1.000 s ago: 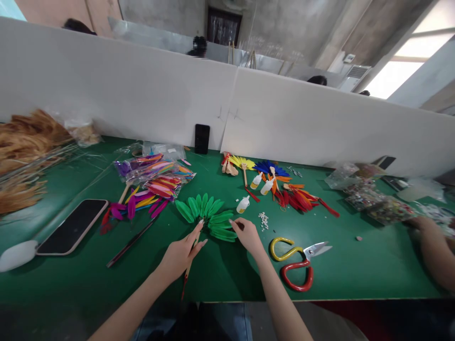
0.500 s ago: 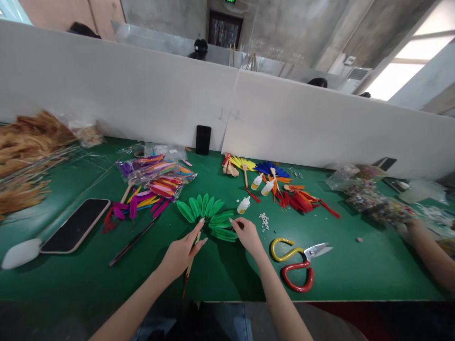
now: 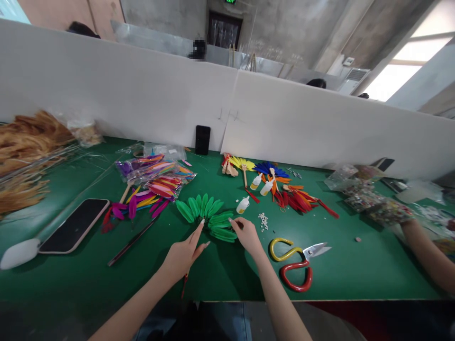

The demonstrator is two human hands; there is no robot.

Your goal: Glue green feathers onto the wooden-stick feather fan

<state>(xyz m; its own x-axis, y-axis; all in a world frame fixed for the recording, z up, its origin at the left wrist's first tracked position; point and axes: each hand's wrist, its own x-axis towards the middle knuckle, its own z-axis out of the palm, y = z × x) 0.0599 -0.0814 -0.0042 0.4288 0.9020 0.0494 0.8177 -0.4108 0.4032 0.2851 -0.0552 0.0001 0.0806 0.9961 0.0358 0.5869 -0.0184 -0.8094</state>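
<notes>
A fan of green feathers lies spread on the table in front of me. My left hand rests over its handle, the index finger stretched onto the feathers' base and the thumb held apart. Most of the handle is hidden beneath that hand; a red tassel shows below it. At the fan's right side, my right hand pinches the outer end of a green feather between thumb and fingertips. A small white glue bottle stands tilted just beyond my right hand, and small white beads lie to its right.
Scissors with yellow and red handles lie right of my right arm. Tweezers and a phone are on the left. Bagged feathers and finished-looking fans sit farther back. Another person's arm reaches in from the right.
My left hand has shifted slightly, its thumb moving a little to the right, and now covers more of the handle. The right hand keeps its pinch in nearly the same place.
</notes>
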